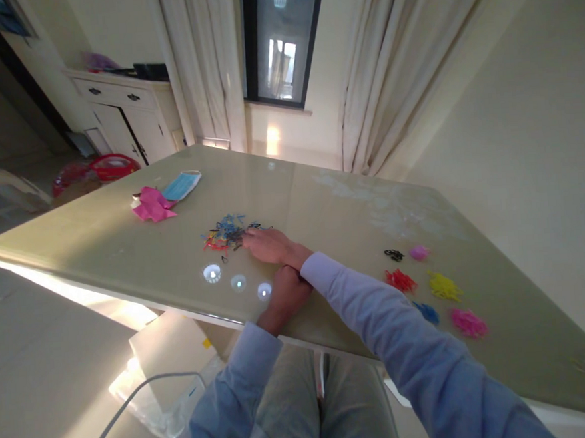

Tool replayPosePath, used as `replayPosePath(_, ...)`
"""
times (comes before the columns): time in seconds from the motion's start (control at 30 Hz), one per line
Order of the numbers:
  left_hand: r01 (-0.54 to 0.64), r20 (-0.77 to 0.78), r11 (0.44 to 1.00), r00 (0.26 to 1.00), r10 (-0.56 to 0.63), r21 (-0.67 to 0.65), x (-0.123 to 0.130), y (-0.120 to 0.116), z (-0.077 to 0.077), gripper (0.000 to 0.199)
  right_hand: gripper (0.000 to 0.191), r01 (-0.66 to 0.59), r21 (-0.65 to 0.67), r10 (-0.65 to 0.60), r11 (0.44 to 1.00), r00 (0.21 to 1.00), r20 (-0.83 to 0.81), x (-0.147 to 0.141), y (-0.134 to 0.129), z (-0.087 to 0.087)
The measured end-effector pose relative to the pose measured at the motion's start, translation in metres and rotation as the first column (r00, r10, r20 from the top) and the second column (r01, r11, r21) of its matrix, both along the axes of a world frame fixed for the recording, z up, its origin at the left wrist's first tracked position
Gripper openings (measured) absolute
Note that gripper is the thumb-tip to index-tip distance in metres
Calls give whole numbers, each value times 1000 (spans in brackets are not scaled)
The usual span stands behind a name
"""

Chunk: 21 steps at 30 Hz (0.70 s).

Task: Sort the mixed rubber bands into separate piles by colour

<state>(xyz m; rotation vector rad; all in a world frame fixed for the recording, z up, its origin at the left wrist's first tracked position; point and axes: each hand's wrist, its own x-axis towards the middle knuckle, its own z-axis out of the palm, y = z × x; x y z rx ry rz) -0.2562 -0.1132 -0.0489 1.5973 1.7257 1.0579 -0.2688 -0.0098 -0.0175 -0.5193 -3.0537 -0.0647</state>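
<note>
A mixed pile of small rubber bands [228, 229], blue, black, red and yellow, lies on the table left of centre. Over its right edge reaches my right hand [267, 245], fingers bent down and drawn together at the bands; what they pinch, if anything, is too small to make out. Close below the right wrist, my left hand [288, 291] is curled closed near the table's front edge, its fingertips partly hidden by that wrist. Sorted heaps lie to the right: black bands [394, 255], pink-purple bands [419, 253], red bands [401, 281], yellow bands [444, 286], blue bands [426, 312] and pink bands [469, 323].
Toward the table's [311, 197] far left lie a pink cloth-like piece [153, 205] and a blue face mask [182, 185]. Below the front edge stands a pale box [168, 348] with a grey cable [129, 400] passing it. A white cabinet [125, 117] stands behind.
</note>
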Motion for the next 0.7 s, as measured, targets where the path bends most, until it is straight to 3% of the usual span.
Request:
replayPosePath(0.4,21,-63,999,998,-23,-44,2,-1,2,23,24,75,-29,-75,997,997,4,12,-5,4)
replayPosePath(0.7,39,-56,998,998,-42,-51,3,0,5,19,22,162,-199,-186,966,977,-106,14,2,2)
